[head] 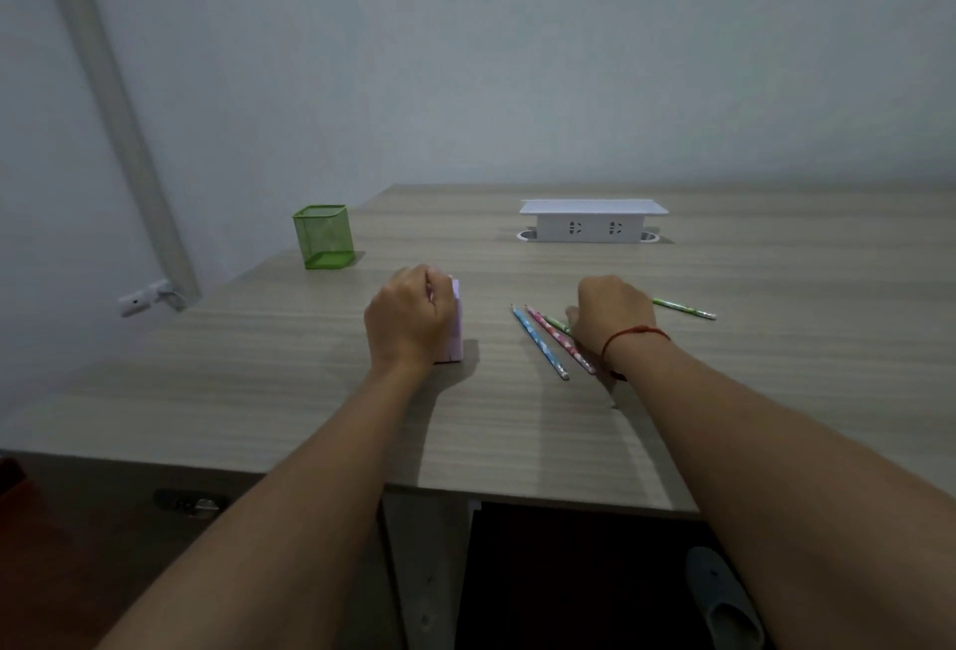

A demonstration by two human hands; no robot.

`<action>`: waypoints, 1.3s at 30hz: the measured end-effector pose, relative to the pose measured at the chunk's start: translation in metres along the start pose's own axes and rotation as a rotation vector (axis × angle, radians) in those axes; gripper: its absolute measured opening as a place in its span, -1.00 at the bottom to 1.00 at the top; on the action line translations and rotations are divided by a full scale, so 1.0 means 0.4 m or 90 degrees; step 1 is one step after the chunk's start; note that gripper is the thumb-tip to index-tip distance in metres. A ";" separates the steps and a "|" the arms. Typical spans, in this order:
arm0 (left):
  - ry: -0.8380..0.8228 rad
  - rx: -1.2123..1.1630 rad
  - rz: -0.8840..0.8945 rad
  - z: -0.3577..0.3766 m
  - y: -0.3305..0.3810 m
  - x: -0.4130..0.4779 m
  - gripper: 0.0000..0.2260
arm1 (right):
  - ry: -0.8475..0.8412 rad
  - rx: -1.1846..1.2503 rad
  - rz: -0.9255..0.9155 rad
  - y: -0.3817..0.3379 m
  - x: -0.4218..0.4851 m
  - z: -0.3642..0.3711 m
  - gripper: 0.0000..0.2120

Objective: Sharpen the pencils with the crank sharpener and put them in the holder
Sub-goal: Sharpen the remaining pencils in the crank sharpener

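**First pencil being picked, nothing sharpened yet**

The green wire-mesh square holder (323, 238) stands upright and empty, left of and beyond the pale lilac boxy crank sharpener (455, 328). The sharpener sits on the wood-grain table (258, 390). The left hand (408, 321) is curled over its top and near side, steadying it and hiding most of it, so the crank and pencil hole cannot be seen.

Right of the sharpener lie the blue patterned pencil (539, 342) and, just beside it, the pink patterned pencil (558, 338). A short green pencil end (556, 324) shows further right, at the thumb. The right hand (613, 310) rests knuckles-up over these, fingers curled down. Whether it already pinches one cannot be told.

A green striped pencil (685, 309) pokes out beyond that hand. A white socket box (589, 227) stands far behind the sharpener.

The step looks like choosing a pencil. Next, one must be lifted clear and its tip aimed into the sharpener.
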State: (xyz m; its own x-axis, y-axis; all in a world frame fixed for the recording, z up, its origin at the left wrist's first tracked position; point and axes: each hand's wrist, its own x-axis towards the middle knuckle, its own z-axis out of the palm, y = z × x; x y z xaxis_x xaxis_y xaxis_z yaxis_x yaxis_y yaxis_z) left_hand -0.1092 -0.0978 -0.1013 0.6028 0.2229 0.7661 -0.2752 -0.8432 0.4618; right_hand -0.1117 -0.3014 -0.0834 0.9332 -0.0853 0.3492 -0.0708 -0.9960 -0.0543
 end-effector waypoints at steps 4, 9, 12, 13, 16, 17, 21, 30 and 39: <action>0.023 -0.007 0.013 0.015 -0.004 0.006 -0.51 | 0.038 -0.082 0.036 0.046 0.038 0.019 -0.74; 0.050 -0.013 0.021 0.042 -0.008 0.015 -0.53 | -0.032 -0.079 0.124 0.103 0.071 0.063 -0.60; 0.059 -0.009 0.030 0.059 -0.013 0.022 -0.54 | -0.082 -0.049 0.188 0.134 0.091 0.080 -0.45; 0.060 -0.009 0.033 0.065 -0.015 0.024 -0.55 | -0.099 -0.036 0.206 0.142 0.097 0.085 -0.43; 0.064 -0.012 0.046 0.077 -0.018 0.028 -0.55 | -0.108 -0.001 0.246 0.154 0.110 0.104 -0.46; 0.068 -0.011 0.050 0.079 -0.018 0.029 -0.56 | -0.098 -0.002 0.245 0.153 0.112 0.107 -0.50; 0.064 -0.010 0.053 0.082 -0.016 0.031 -0.57 | -0.064 -0.052 0.161 0.124 0.111 0.094 -0.64; -0.074 -0.032 0.007 0.058 -0.010 0.046 -0.62 | 0.022 -0.049 -0.027 0.029 0.053 0.028 -0.70; -0.221 -0.089 -0.026 -0.001 0.001 0.048 -0.73 | 0.018 -0.006 -0.203 -0.043 -0.020 -0.036 -0.77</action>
State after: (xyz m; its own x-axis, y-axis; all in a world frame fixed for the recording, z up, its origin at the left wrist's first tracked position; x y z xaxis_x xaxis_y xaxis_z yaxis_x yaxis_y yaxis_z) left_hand -0.0981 -0.0938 -0.0862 0.8269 0.0547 0.5597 -0.3316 -0.7564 0.5638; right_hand -0.1228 -0.2842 -0.0719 0.8984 0.2308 0.3736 0.2206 -0.9728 0.0705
